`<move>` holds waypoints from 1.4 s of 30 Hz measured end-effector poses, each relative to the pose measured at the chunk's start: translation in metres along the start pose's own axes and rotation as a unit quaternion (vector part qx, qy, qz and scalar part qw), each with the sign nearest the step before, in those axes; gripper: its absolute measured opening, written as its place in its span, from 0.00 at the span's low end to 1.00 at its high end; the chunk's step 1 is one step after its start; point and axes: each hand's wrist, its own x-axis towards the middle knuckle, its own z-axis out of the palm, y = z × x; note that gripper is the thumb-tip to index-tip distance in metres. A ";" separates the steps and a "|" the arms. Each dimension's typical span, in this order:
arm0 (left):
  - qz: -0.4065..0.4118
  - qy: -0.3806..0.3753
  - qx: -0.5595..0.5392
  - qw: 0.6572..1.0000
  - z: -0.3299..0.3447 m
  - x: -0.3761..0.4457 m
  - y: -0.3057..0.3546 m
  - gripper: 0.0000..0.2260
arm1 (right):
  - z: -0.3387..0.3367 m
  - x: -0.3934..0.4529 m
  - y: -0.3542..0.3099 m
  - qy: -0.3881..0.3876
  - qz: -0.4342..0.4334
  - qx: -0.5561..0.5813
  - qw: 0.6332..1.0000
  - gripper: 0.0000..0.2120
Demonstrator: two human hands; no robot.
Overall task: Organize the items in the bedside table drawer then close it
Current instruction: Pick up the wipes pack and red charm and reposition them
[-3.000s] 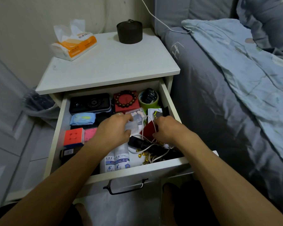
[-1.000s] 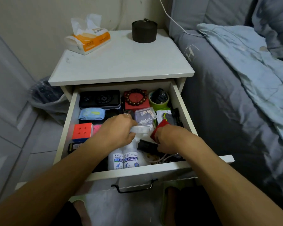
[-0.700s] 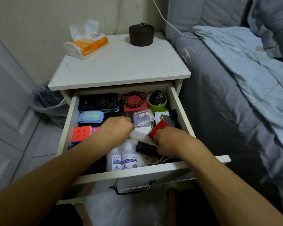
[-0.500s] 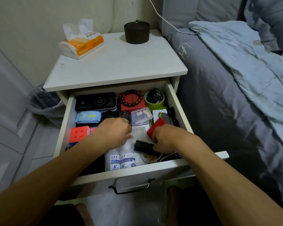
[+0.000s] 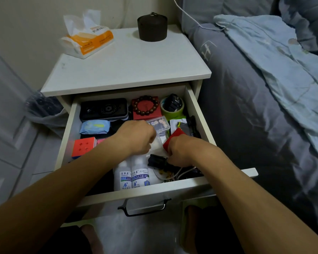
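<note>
The white drawer (image 5: 154,190) of the bedside table stands pulled out and full. My left hand (image 5: 136,138) is curled over a white plastic piece (image 5: 157,144) in the drawer's middle. My right hand (image 5: 181,151) is curled beside it, fingertips on a black plug (image 5: 155,160) above tangled white cables (image 5: 180,174). A red item (image 5: 173,137) lies between the hands. Two white bottles (image 5: 134,177) lie at the front. A puzzle cube (image 5: 83,146), a blue wipes pack (image 5: 95,127), a black case (image 5: 103,109), a red box with a bead bracelet (image 5: 145,108), a green tape roll (image 5: 173,110) and a clear dice box (image 5: 159,124) surround them.
On the tabletop sit an orange tissue pack (image 5: 88,41) and a dark round jar (image 5: 152,27). A grey bed with a blue quilt (image 5: 264,70) runs close along the right. A bagged bin (image 5: 42,109) stands left of the table. The drawer's black handle (image 5: 145,206) faces me.
My left hand has lowered from the clear dice box onto the white piece. My right hand moved from the red item down to the black plug. The camera shifted slightly.
</note>
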 end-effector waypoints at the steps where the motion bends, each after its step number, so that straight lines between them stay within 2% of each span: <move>1: 0.025 0.010 -0.004 1.000 0.001 0.000 0.001 0.12 | -0.001 0.000 0.000 -0.003 -0.001 -0.002 1.000 0.11; 4: 0.085 0.004 0.008 0.996 0.010 0.000 0.006 0.18 | -0.001 0.002 0.000 -0.015 -0.004 -0.009 1.000 0.15; 12: 0.070 -0.043 -0.034 0.996 0.016 0.001 0.004 0.22 | -0.002 -0.012 0.007 -0.004 -0.004 0.026 1.000 0.12; 15: 0.056 -0.050 -0.066 0.995 0.021 0.000 -0.002 0.22 | -0.001 -0.019 0.012 0.037 -0.003 0.058 0.998 0.10; 20: 0.052 -0.023 -0.098 0.994 0.027 0.001 -0.001 0.22 | 0.000 -0.025 0.028 0.179 0.020 0.110 0.978 0.10; 24: 0.042 0.032 -0.206 0.977 0.027 0.002 -0.002 0.19 | -0.002 -0.027 0.032 0.247 0.052 0.116 0.960 0.13; 26: 0.049 0.032 -0.260 0.964 0.025 0.002 -0.002 0.17 | -0.004 -0.026 0.034 0.257 0.062 0.124 0.956 0.14; 28: 0.069 -0.014 -0.283 0.957 0.023 0.003 0.000 0.16 | -0.005 -0.029 0.035 0.238 0.071 0.119 0.961 0.16; 30: 0.089 -0.061 -0.249 0.962 0.024 0.001 0.006 0.17 | -0.003 -0.031 0.036 0.215 0.073 0.117 0.967 0.21; 32: 0.099 -0.067 -0.195 0.974 0.029 0.000 0.013 0.19 | 0.000 -0.034 0.036 0.187 0.070 0.121 0.972 0.24; 34: 0.103 -0.054 -0.172 0.978 0.030 0.000 0.015 0.17 | 0.003 -0.034 0.036 0.170 0.059 0.119 0.976 0.23; 38: 0.125 0.008 -0.210 0.970 0.021 -0.003 0.011 0.08 | 0.005 -0.040 0.039 0.186 0.045 0.119 0.974 0.22; 42: 0.142 -0.048 -0.106 0.983 0.029 -0.006 0.025 0.19 | 0.007 -0.046 0.039 0.223 0.037 0.108 0.968 0.19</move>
